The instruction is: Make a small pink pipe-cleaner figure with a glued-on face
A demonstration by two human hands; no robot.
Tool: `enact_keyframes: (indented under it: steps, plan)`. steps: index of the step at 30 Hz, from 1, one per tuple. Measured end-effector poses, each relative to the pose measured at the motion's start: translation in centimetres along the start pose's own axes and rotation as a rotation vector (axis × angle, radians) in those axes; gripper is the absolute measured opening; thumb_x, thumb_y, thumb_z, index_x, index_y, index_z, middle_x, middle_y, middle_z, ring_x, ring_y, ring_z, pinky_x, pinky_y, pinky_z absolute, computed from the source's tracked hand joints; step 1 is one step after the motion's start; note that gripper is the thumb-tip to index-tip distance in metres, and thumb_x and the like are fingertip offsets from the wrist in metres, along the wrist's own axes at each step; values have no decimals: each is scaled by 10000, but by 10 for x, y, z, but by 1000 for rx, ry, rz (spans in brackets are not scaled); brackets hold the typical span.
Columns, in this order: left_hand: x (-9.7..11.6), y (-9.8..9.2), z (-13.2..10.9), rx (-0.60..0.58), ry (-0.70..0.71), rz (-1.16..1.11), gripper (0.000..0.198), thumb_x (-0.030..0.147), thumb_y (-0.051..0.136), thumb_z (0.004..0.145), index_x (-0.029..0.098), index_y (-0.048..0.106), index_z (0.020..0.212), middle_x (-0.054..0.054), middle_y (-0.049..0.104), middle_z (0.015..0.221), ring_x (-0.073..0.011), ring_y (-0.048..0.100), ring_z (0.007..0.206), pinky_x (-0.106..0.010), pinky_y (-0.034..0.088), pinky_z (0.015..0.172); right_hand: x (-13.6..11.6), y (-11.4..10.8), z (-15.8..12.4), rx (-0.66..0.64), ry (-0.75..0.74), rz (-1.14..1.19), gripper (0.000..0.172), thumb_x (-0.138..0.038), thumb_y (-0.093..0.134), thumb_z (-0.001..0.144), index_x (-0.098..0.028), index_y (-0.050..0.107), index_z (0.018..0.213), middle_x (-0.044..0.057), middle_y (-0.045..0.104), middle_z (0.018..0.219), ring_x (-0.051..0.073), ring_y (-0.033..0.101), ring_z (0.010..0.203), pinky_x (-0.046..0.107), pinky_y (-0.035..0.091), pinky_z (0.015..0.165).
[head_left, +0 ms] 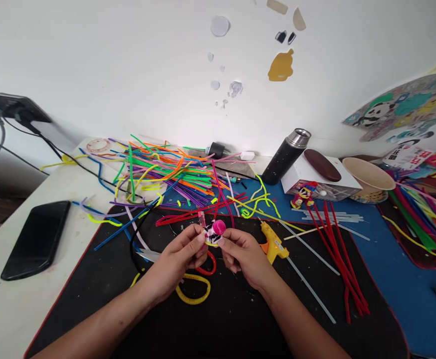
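Note:
Both hands meet over the black mat, holding a small pink, white and black figure (214,233) between them. My left hand (188,249) pinches its left side with thumb and fingers. On the right side, my right hand (242,252) has its thumb and fingers closed against the figure. The figure has a round bright pink top and a yellowish lower edge. Beneath and beside my left hand lie scissors with one red and one yellow handle loop (193,301). A yellow glue gun (275,243) rests just right of my right hand.
Colourful pipe cleaners (173,174) are heaped at the back; red ones (343,269) lie right. A phone (36,239) rests left. A black flask (286,155), a white box (295,174), a finished-looking small figure (303,193) and a beige basket (368,174) stand back right.

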State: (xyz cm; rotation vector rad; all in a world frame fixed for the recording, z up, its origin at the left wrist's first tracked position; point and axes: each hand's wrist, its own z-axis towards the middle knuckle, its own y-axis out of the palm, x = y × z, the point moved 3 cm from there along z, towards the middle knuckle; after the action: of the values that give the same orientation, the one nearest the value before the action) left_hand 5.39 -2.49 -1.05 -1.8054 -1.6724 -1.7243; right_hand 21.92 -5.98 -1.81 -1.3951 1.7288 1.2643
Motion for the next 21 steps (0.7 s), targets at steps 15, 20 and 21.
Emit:
enact_keyframes:
  steps: [15, 20, 21]
  plan:
    - [2, 0, 1, 18, -2, -22, 322, 469, 736, 942, 186, 584, 973, 42, 423, 739, -109, 369, 645, -276, 247, 598, -1, -1, 0, 16, 18, -48, 417, -582, 788, 845, -188, 656, 868, -81, 519, 535, 69, 402, 420, 205, 245, 399]
    - [4, -1, 0, 61, 24, 18, 351, 494, 754, 919, 194, 574, 947, 48, 427, 719, -108, 367, 635, -272, 243, 592, 0, 0, -2, -30, 15, -97, 472, -633, 775, 841, -175, 701, 929, -81, 516, 543, 71, 400, 425, 216, 288, 414]
    - [5, -1, 0, 64, 25, 25, 352, 497, 752, 919, 194, 574, 947, 50, 426, 717, -108, 366, 634, -272, 241, 592, 0, 0, -2, -38, 15, -112, 475, -637, 767, 846, -172, 705, 920, -80, 514, 536, 71, 402, 422, 218, 288, 417]
